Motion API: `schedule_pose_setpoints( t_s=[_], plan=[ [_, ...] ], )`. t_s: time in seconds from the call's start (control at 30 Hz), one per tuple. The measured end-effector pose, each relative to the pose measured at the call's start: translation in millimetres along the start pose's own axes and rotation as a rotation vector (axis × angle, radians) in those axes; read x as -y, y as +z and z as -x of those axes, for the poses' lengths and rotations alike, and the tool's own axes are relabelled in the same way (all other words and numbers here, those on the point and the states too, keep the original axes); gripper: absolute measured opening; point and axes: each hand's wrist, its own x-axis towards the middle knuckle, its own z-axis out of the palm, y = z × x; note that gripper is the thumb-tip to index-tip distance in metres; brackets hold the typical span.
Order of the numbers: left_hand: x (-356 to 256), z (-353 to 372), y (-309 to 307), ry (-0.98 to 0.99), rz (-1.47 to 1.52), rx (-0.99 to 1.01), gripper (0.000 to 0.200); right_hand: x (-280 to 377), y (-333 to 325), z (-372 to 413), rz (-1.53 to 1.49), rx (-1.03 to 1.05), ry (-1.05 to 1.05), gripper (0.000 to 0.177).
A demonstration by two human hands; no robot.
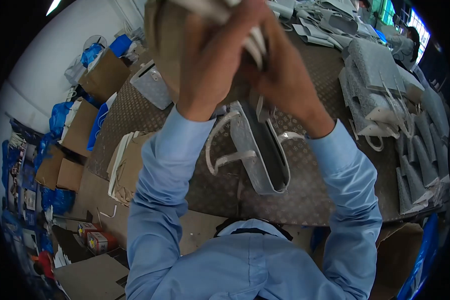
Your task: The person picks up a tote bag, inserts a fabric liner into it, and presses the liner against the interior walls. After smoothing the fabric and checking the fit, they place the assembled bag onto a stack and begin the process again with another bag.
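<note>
The pale grey bag (pixel 246 132) stands open on the desk (pixel 305 195), its mouth long and narrow, its inside dark, its handles (pixel 235 157) splayed left and right. Farther off, a beige item (pixel 162 50) with whitish strips is held up, blurred.

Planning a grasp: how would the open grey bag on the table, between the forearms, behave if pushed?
The bag seems fairly stiff, as its walls hold a defined open mouth. Its long, narrow outline suggests it could tip if pushed across its width. The left handle probably catches first, since its loop juts outward.
</note>
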Motion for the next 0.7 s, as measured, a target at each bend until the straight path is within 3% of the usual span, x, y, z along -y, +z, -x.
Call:
schedule_pose_setpoints(
  t_s=[0.07,0.1,0.2,0.27,0.37,0.43,0.5,0.53,0.6,0.63,0.7],
  plan=[
    [9.6,5.5,12.6,-0.064,-0.099,0.047,0.034,-59.2,-47.7,22.1,0.224,-0.024,0.033,0.032],
    [12.8,7.5,16.1,-0.110,-0.207,0.108,0.034,-61.4,-68.3,29.3,0.217,-0.014,0.042,0.032],
    [18.2,3.9,23.3,-0.219,-0.532,0.303,0.034,-42.1,-138.9,29.6,-0.169,-0.429,0.496,0.054],
    [21.1,-0.6,28.1,-0.286,-0.750,0.447,0.034,-66.0,-189.3,62.7,-0.454,-0.656,0.590,0.036],
    [53.5,58.5,-4.6,-0.267,-0.965,0.574,0.035,-78.3,-265.0,161.1,-0.122,-0.652,0.805,0.039],
    [60.1,112.8,-20.8,-0.696,-0.779,0.577,0.036,-65.9,-281.6,234.2,0.033,-0.668,0.943,0.041],
    [65.2,160.0,-13.4,-0.436,-0.783,0.829,0.043,-47.8,-278.5,290.6,-0.092,-0.713,1.176,0.042],
    [59.4,173.8,-1.2,-0.459,-0.749,0.849,0.043,-36.7,-268.6,312.6,-0.071,-0.723,1.213,0.042],
    [52.9,190.5,30.5,-0.284,-0.880,1.060,0.048,-24.9,-242.7,344.8,-0.109,-0.709,1.302,0.037],
    [56.6,199.0,41.0,-0.181,-0.916,1.031,0.048,-25.0,-234.4,365.1,-0.102,-0.716,1.329,0.037],
    [57.3,204.1,51.0,-0.225,-0.923,1.058,0.041,-25.2,-216.1,395.3,-0.220,-0.649,1.420,0.034]
  ],
)
